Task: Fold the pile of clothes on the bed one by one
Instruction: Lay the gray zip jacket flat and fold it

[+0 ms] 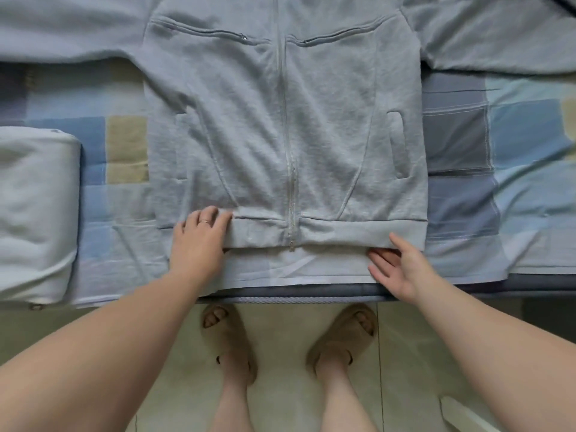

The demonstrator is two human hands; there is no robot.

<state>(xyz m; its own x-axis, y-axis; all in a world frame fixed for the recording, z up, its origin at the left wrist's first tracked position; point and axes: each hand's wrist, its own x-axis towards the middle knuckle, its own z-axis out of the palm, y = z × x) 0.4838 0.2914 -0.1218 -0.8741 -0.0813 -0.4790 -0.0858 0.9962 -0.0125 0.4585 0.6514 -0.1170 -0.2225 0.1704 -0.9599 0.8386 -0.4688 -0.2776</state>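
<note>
First, nearest the viewer: two feet in tan sandals [229, 335] on a tiled floor [280, 400], standing at the bed [311, 291] edge. Next, left hand [199, 235]: fingers spread flat, pressing the ribbed waistband [343, 232] down at its left end. Right hand [402, 269]: palm up, fingers slid beneath the waistband's right end with the thumb on top, a loose pinch. Item in work: grey zip-up jacket [327, 135], laid front-up and zipped on the patchwork bedspread [461, 198], hem toward the person, sleeves [62, 32] stretched out to either side at the far edge. Left of it, apart: one folded pale bundle [34, 213]. Risks, as judged: lifting only the right corner could skew the body and wrinkle it; the untucked sleeves may drag and bunch; the hem lies near the mattress edge and could slide off.
</note>
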